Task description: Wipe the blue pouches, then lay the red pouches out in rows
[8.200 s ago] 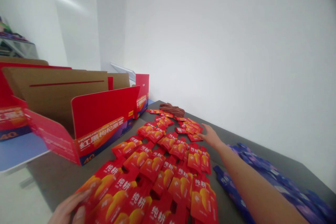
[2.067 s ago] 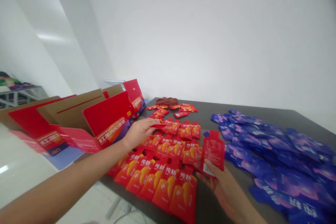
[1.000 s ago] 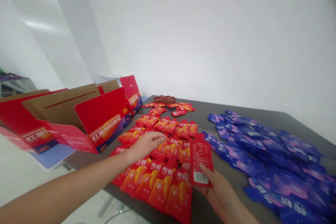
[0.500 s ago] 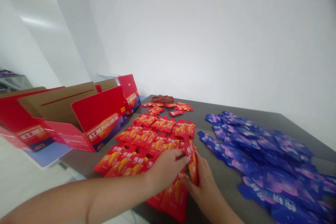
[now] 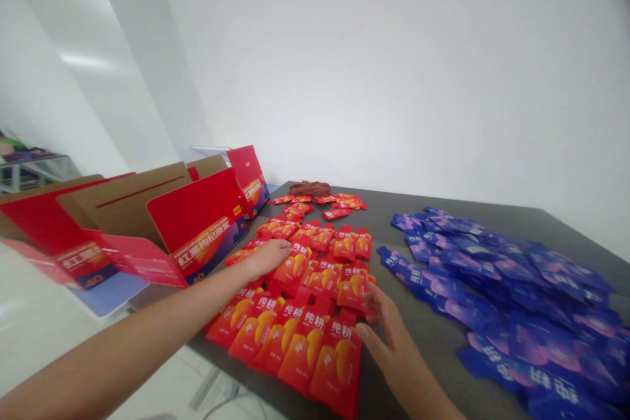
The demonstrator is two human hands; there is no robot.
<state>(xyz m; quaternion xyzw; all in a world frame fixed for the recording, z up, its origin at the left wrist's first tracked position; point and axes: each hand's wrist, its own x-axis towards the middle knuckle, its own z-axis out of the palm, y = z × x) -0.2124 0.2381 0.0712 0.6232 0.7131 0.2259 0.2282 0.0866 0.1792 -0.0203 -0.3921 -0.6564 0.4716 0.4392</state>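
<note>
My left forearm (image 5: 138, 341) and my right forearm (image 5: 428, 397) are bare and slim, and the skin is smooth. My left hand (image 5: 268, 257) and my right hand (image 5: 394, 354) are bare also, with long, thin fingers (image 5: 381, 307).

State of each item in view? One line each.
left hand: open, palm down, resting on red sachets
right hand: open, empty, fingers spread beside the red sachets
red sachets: lying flat, overlapping in rows
blue sachets: loose, overlapping spread
red cardboard display box: open, flaps up
brown bundle: lying at the far end of the table
</note>
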